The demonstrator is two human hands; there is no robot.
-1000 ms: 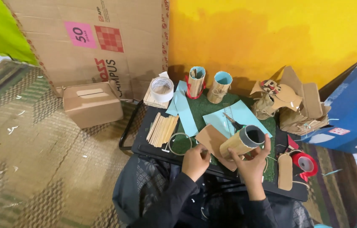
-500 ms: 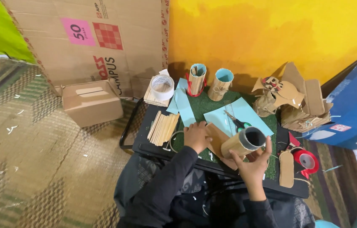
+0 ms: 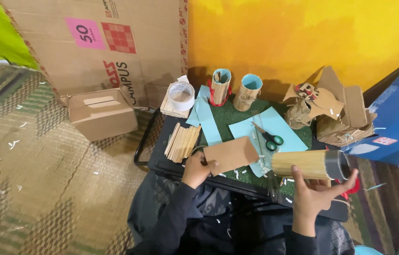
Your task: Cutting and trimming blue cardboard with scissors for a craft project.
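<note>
My right hand [image 3: 313,192] holds a tube covered in wooden sticks [image 3: 309,164], lying sideways with its dark open end to the right. My left hand [image 3: 196,169] grips the near corner of a brown cardboard piece [image 3: 231,154] lifted just above the low black table [image 3: 159,162]. Black-handled scissors [image 3: 266,136] lie on a light blue paper sheet [image 3: 275,125] over a green mat [image 3: 227,113]. A stack of flat wooden sticks [image 3: 183,141] sits left of my left hand.
Two stick-covered cups [image 3: 220,87] stand at the table's back beside a roll of white tape [image 3: 181,95]. Cardboard scraps [image 3: 336,113] pile at the right, next to a blue box [image 3: 393,118]. A small carton [image 3: 101,113] and a big cardboard sheet [image 3: 95,47] stand on the woven mat.
My left hand picked up the brown cardboard piece from the table. My right hand moved the stick-covered tube to the right and tipped it sideways.
</note>
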